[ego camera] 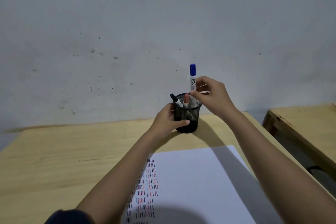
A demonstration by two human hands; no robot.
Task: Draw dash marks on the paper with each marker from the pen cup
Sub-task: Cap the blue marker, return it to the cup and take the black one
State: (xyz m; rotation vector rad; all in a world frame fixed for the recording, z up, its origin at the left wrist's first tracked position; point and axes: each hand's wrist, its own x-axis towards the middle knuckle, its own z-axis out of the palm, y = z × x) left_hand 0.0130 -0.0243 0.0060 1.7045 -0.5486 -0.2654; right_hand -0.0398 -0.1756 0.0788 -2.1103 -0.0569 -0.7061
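A black mesh pen cup [189, 127] stands at the back of the wooden table. My left hand [168, 121] wraps around its left side. My right hand [211, 93] pinches the white barrel of a blue-capped marker [193, 76], which stands upright with its lower end inside the cup. A black-capped marker [175, 99] and a red-capped marker [186, 99] lean in the cup. The white paper [196, 183] lies in front of me, with columns of black and red dash marks [150, 183] on its left part.
The wooden table [63, 160] runs back to a scuffed grey wall [145, 32]. A second wooden table [305, 122] stands to the right across a narrow gap. My forearms cross over the paper's left and right sides.
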